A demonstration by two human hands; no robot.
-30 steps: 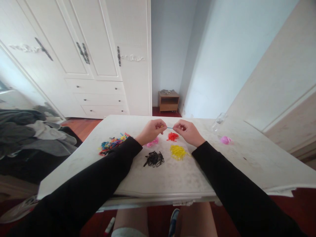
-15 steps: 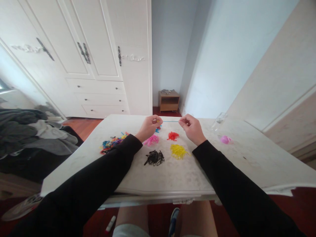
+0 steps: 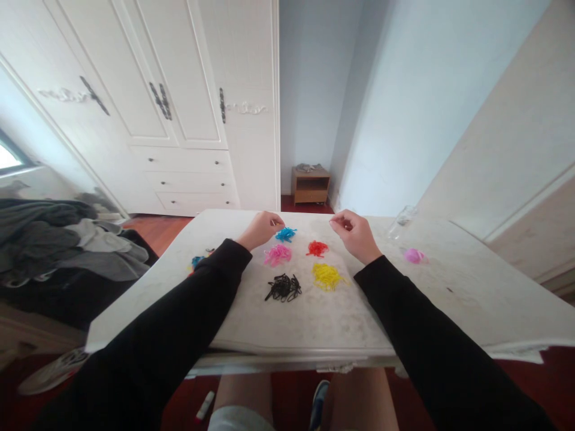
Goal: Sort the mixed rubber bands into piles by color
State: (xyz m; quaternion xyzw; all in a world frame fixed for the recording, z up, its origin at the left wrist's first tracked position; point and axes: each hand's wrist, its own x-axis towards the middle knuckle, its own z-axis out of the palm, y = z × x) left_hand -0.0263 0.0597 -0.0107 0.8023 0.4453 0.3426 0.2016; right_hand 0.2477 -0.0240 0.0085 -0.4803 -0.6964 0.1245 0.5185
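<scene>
My left hand (image 3: 264,230) is closed in a pinch beside a small pile of blue rubber bands (image 3: 286,234); what its fingertips hold is too small to make out. To the right, my right hand (image 3: 354,234) hovers above the white table with its fingers curled together, and I cannot make out anything in them. Below the hands lie separate piles of pink rubber bands (image 3: 277,254), red rubber bands (image 3: 317,248), yellow rubber bands (image 3: 327,276) and black rubber bands (image 3: 283,288). A mixed-colour pile (image 3: 197,261) is mostly hidden behind my left sleeve.
On the table's right side lie a clear container (image 3: 401,223) and a pink-purple object (image 3: 414,256). Dark and grey clothes (image 3: 67,245) are heaped at the left. A white wardrobe (image 3: 188,108) and a small wooden cabinet (image 3: 311,185) stand beyond the table (image 3: 485,293).
A blue rubber band was stretched between my hands and no longer shows there. My hands have moved slightly apart, the left one leftward, uncovering the blue pile. The view has shifted slightly.
</scene>
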